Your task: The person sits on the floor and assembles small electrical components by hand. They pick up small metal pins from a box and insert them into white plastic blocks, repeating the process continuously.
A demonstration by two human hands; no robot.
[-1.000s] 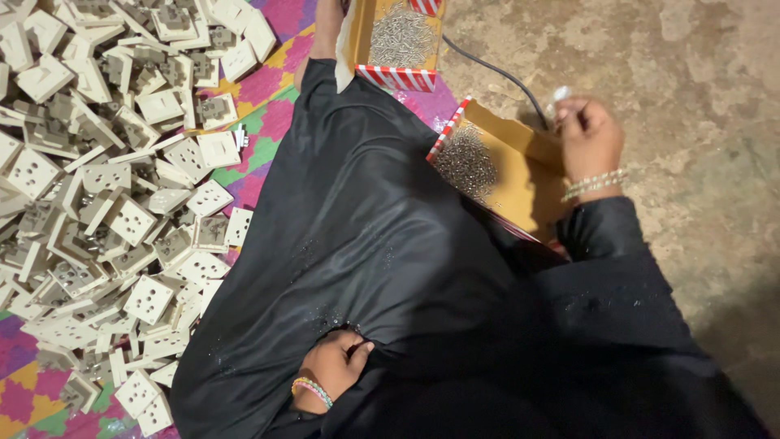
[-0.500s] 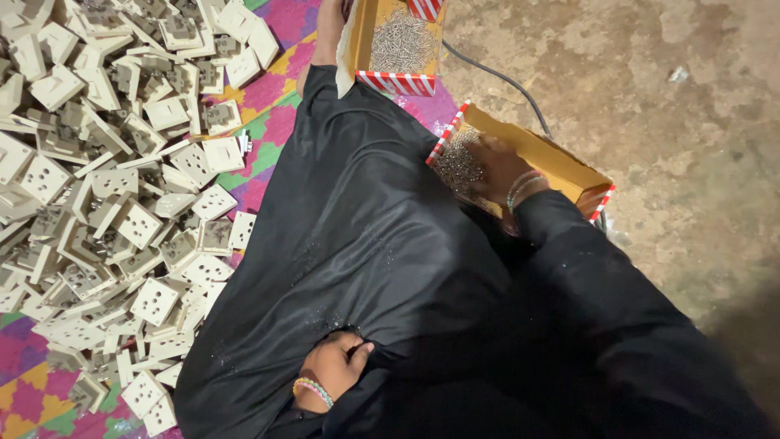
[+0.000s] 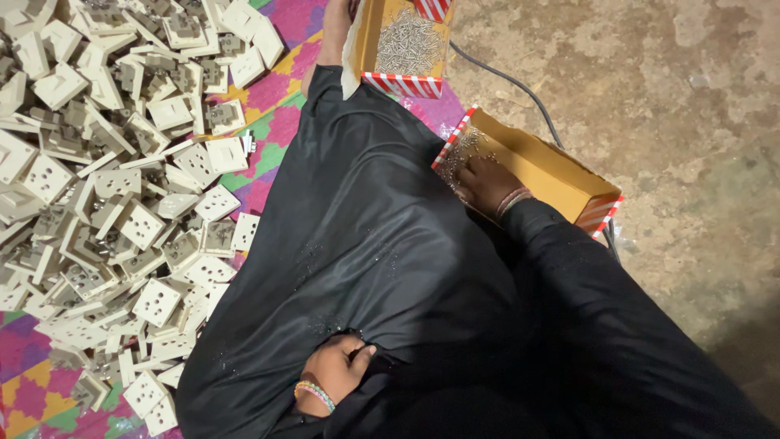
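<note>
Bare concrete floor (image 3: 691, 122) carries a yellow cardboard box (image 3: 552, 167) with red-and-white striped edging, holding small metal screws (image 3: 463, 150) at its near end. Right hand (image 3: 486, 183) lies palm-down, fingers spread among them; a second ago it was raised above the box. Left hand (image 3: 337, 370) stays curled, gripping black fabric (image 3: 366, 244).

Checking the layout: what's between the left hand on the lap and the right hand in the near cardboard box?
Head view: only black garment spans from the left hand to the right hand in the near cardboard box; tiny specks dot the cloth.
</note>
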